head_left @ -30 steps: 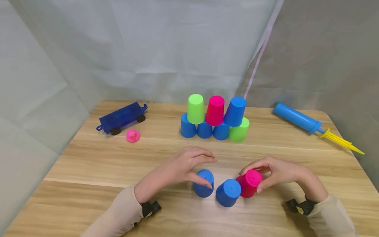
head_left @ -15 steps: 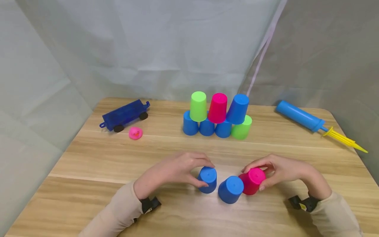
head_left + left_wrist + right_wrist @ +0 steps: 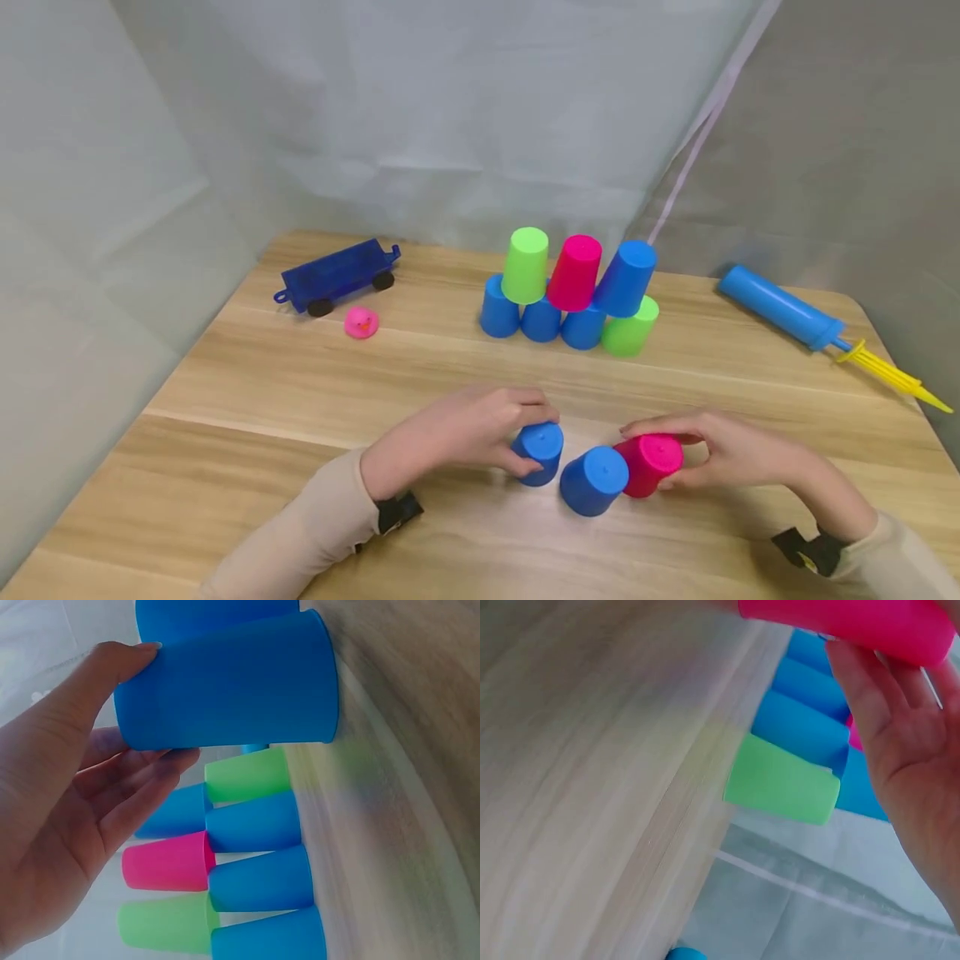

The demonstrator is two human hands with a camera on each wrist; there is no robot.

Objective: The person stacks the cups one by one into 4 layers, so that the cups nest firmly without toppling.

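My left hand (image 3: pixel 483 429) grips an upside-down blue cup (image 3: pixel 542 450), thumb on the near side and fingers on the far side; the left wrist view shows this blue cup (image 3: pixel 232 686) close up. My right hand (image 3: pixel 738 450) holds an upside-down pink cup (image 3: pixel 651 467) between thumb and fingers. Between them stands another upside-down blue cup (image 3: pixel 594 482), its side against the pink one. Farther back, upside-down cups form two rows. The lower row has blue cups (image 3: pixel 500 308) and a green cup (image 3: pixel 632 329); on top are green (image 3: pixel 526 267), pink and blue cups.
At the back left lie a dark blue toy trailer (image 3: pixel 337 275) and a pink toy duck (image 3: pixel 362 322). A blue pump (image 3: pixel 780 307) with a yellow nozzle lies at the back right of the wooden table (image 3: pixel 300 392). Grey cloth (image 3: pixel 450 108) hangs behind.
My left hand has closed its fingers around the left blue cup, which now stands slightly nearer the middle blue cup. My right hand still holds the pink cup. The head view has shifted.
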